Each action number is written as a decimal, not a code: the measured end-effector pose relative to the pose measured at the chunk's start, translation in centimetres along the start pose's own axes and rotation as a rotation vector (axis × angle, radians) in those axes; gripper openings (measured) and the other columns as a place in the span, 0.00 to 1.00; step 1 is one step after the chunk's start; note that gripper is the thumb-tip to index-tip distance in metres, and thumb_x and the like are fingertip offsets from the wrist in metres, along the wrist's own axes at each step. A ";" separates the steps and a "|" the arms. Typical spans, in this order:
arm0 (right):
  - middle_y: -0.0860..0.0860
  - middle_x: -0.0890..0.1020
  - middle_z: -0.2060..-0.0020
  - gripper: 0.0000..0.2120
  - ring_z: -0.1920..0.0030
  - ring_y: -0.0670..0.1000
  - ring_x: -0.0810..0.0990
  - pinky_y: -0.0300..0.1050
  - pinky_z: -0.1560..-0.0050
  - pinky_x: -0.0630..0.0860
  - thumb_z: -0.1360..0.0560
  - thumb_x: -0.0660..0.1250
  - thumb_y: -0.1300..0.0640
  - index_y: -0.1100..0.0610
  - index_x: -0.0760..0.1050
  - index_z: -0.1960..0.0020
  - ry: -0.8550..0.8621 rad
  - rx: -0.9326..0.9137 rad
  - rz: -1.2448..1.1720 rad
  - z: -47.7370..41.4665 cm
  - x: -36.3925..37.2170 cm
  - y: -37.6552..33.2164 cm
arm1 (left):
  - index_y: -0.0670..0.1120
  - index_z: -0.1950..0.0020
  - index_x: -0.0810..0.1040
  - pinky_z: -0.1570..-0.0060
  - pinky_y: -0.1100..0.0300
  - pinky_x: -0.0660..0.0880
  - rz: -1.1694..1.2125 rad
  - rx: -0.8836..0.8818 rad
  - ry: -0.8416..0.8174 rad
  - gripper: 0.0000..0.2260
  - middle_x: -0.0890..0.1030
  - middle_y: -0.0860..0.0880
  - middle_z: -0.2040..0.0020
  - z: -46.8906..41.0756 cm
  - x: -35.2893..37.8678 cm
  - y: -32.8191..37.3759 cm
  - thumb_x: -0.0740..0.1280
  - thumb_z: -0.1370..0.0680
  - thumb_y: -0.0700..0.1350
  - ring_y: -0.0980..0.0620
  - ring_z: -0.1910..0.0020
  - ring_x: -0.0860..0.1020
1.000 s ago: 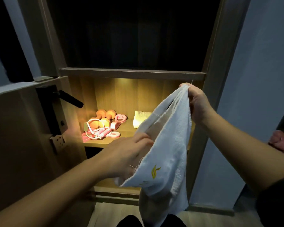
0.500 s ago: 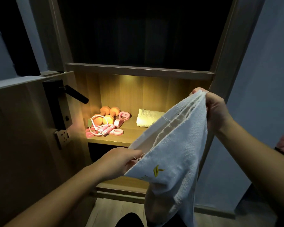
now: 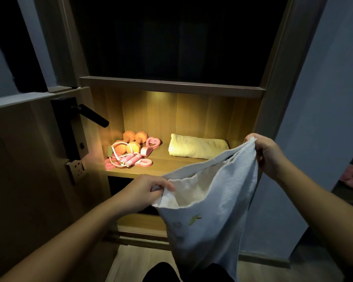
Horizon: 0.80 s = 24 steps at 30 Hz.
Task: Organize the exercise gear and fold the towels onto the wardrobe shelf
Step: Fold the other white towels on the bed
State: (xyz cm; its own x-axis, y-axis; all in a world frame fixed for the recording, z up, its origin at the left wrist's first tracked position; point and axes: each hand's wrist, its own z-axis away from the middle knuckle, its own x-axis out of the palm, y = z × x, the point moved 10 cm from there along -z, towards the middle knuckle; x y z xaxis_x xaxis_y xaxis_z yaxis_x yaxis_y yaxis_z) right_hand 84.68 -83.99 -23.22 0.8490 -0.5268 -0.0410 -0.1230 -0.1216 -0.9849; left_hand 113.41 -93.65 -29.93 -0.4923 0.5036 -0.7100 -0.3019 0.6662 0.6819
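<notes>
A white towel [image 3: 218, 202] with a small yellow logo hangs in front of the lit wardrobe shelf [image 3: 161, 168]. My left hand [image 3: 145, 192] grips its lower left corner, and my right hand [image 3: 267, 155] pinches its upper right corner, higher up. The cloth sags between the two hands and droops toward the floor. On the shelf a folded yellow towel [image 3: 198, 147] lies at the right. At the left sit orange dumbbells [image 3: 132, 140], a pink skipping rope [image 3: 126, 159] and pink grip trainers [image 3: 151, 146].
An open door with a black lever handle [image 3: 93, 118] stands close on the left. A dark compartment [image 3: 171, 37] lies above the lit shelf. A grey wall [image 3: 318, 98] bounds the right side. Wooden floor [image 3: 135, 263] shows below.
Both hands have drawn apart, the right one lowering and moving right, so the towel is spread wider. The folded yellow towel on the shelf has come fully into sight.
</notes>
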 end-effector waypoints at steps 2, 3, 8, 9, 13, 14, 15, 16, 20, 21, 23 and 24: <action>0.46 0.72 0.75 0.05 0.71 0.46 0.70 0.40 0.70 0.67 0.37 0.61 0.58 0.52 0.72 0.71 0.048 0.022 0.016 -0.1 -0.3 0.5 | 0.60 0.44 0.81 0.51 0.63 0.78 -0.364 0.166 -0.132 0.13 0.78 0.62 0.47 -0.1 0.9 0.5 0.67 0.22 0.42 0.61 0.50 0.77; 0.46 0.73 0.75 0.05 0.70 0.47 0.70 0.41 0.70 0.67 0.38 0.61 0.57 0.52 0.73 0.71 0.067 0.031 0.023 -0.2 -0.4 0.7 | 0.58 0.44 0.80 0.52 0.64 0.76 -0.529 0.244 -0.182 0.12 0.79 0.60 0.48 0.0 1.7 0.6 0.67 0.23 0.43 0.60 0.50 0.77; 0.46 0.71 0.76 0.14 0.70 0.47 0.68 0.42 0.68 0.65 0.32 0.60 0.62 0.51 0.74 0.74 0.060 0.039 0.019 -0.5 0.3 1.8 | 0.53 0.44 0.80 0.59 0.69 0.68 -0.790 0.429 -0.236 0.08 0.80 0.55 0.51 0.8 4.2 0.8 0.67 0.22 0.46 0.59 0.55 0.78; 0.46 0.71 0.76 0.15 0.70 0.48 0.68 0.42 0.68 0.65 0.31 0.59 0.63 0.52 0.74 0.74 0.064 0.040 0.022 -0.6 0.1 1.9 | 0.54 0.46 0.80 0.59 0.71 0.68 -0.754 0.431 -0.192 0.06 0.79 0.57 0.52 0.9 3.7 1.1 0.66 0.22 0.47 0.61 0.55 0.77; 0.48 0.72 0.75 0.05 0.69 0.49 0.70 0.42 0.68 0.67 0.38 0.61 0.59 0.53 0.72 0.72 0.147 0.063 -0.002 -0.7 -1.7 2.3 | 0.56 0.56 0.74 0.60 0.69 0.71 -0.281 0.214 0.067 0.05 0.73 0.61 0.57 1.2 -0.1 1.1 0.64 0.20 0.49 0.62 0.55 0.74; 0.48 0.72 0.75 0.06 0.69 0.49 0.70 0.42 0.68 0.67 0.38 0.60 0.59 0.53 0.72 0.73 0.166 0.074 0.001 -0.9 -2.2 2.6 | 0.54 0.58 0.74 0.60 0.68 0.73 -0.161 0.192 0.124 0.06 0.74 0.61 0.56 1.2 -0.7 1.3 0.65 0.21 0.48 0.60 0.54 0.74; 0.49 0.72 0.75 0.09 0.68 0.50 0.70 0.42 0.68 0.67 0.36 0.60 0.60 0.53 0.72 0.74 0.180 0.086 0.010 -1.1 -2.6 3.0 | 0.51 0.59 0.75 0.60 0.68 0.74 -0.072 0.197 0.165 0.07 0.74 0.61 0.55 1.3 -1.1 1.8 0.66 0.21 0.47 0.59 0.52 0.75; 0.49 0.72 0.74 0.12 0.68 0.50 0.70 0.43 0.67 0.67 0.34 0.59 0.62 0.53 0.72 0.74 0.195 0.099 0.016 -1.3 -2.9 3.6 | 0.49 0.60 0.76 0.61 0.68 0.75 -0.030 0.226 0.178 0.07 0.75 0.61 0.52 1.4 -1.3 2.5 0.67 0.23 0.47 0.58 0.51 0.76; 0.53 0.72 0.71 0.17 0.66 0.53 0.71 0.44 0.65 0.69 0.29 0.56 0.67 0.53 0.73 0.73 0.263 0.153 -0.003 -1.6 -3.9 5.8 | 0.50 0.59 0.80 0.61 0.69 0.76 -0.488 0.638 0.117 0.06 0.78 0.58 0.38 3.5 0.6 7.8 0.68 0.24 0.50 0.62 0.56 0.79; 0.53 0.73 0.70 0.16 0.66 0.53 0.72 0.44 0.64 0.69 0.29 0.57 0.67 0.54 0.73 0.72 0.267 0.163 -0.003 -1.6 -3.9 6.2 | 0.49 0.58 0.81 0.62 0.69 0.76 -0.591 0.755 0.061 0.07 0.79 0.56 0.38 4.4 2.0 8.8 0.68 0.23 0.50 0.62 0.57 0.80; 0.54 0.73 0.69 0.13 0.66 0.54 0.73 0.43 0.65 0.70 0.30 0.57 0.67 0.56 0.73 0.70 0.264 0.185 0.012 -1.5 -3.7 6.8 | 0.49 0.56 0.81 0.65 0.68 0.75 -0.676 0.892 -0.134 0.04 0.81 0.54 0.42 5.7 5.2 9.1 0.68 0.24 0.48 0.60 0.60 0.80; 0.55 0.74 0.69 0.13 0.66 0.54 0.73 0.43 0.65 0.70 0.30 0.57 0.67 0.56 0.73 0.69 0.263 0.196 0.023 -1.5 -3.6 7.0 | 0.49 0.54 0.80 0.67 0.67 0.73 -0.711 0.909 -0.211 0.03 0.81 0.53 0.47 6.0 6.7 8.7 0.71 0.25 0.47 0.58 0.63 0.79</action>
State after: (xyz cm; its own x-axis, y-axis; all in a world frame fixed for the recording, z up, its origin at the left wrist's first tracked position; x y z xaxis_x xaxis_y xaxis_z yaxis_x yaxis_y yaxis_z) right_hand 80.01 -84.23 -29.73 0.6819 -0.7301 -0.0435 -0.0176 0.0430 -0.9989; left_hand 112.42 -81.17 -29.78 -0.2766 -0.1159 -0.9540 0.2820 0.9392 -0.1959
